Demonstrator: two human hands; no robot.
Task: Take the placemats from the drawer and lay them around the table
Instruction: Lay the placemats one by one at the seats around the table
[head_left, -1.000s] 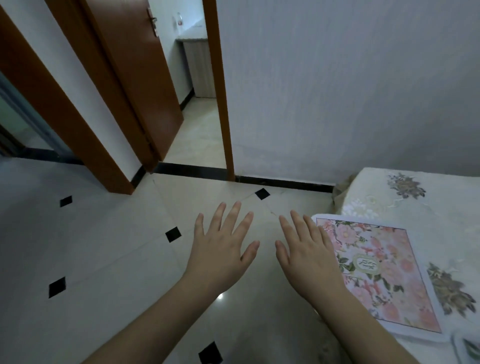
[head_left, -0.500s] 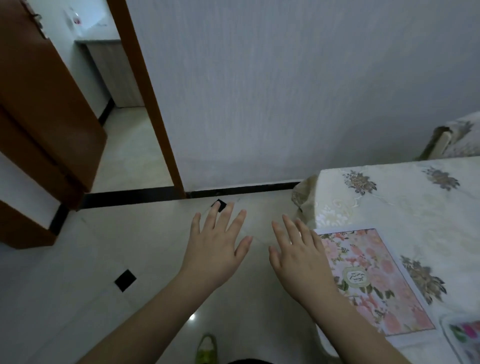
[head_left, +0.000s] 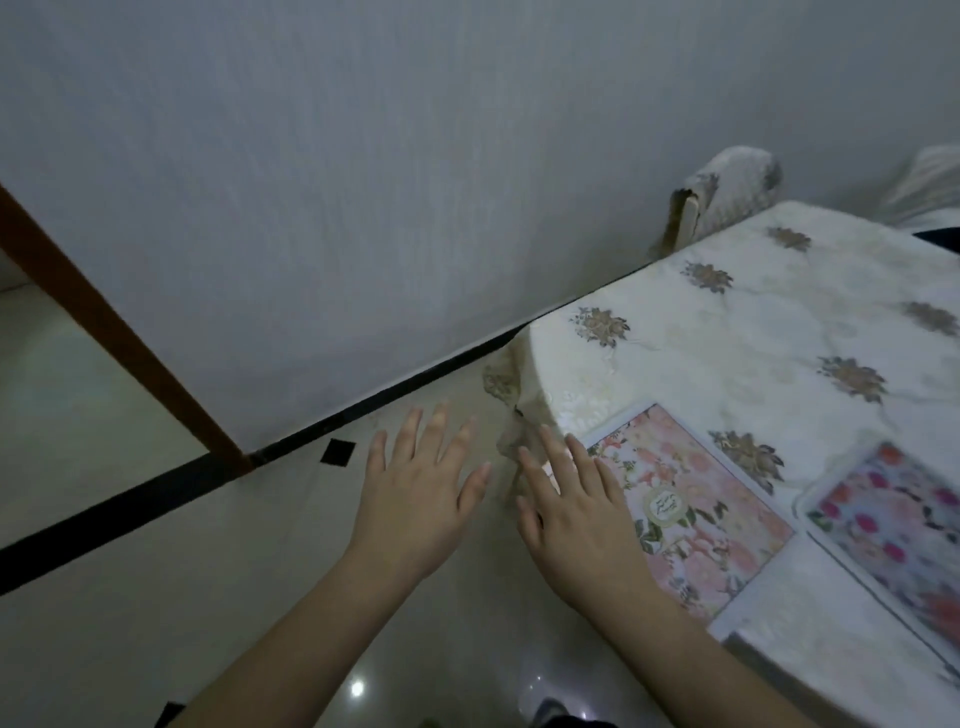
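Pink floral mat (head_left: 691, 512) lies flat at the tabletop (head_left: 727, 332) corner, and a second mat (head_left: 893, 525) sits just beside it, partly cut off at the frame edge. Left hand (head_left: 415, 499) hovers over the floor, fingers spread, holding nothing. Right hand (head_left: 576, 512) is spread too and empty, over the table corner by the pink mat's near edge. Risk, I'd say: a sweep of that hand could catch the edge and skew the mat, or drag the loose cloth (head_left: 506, 384).
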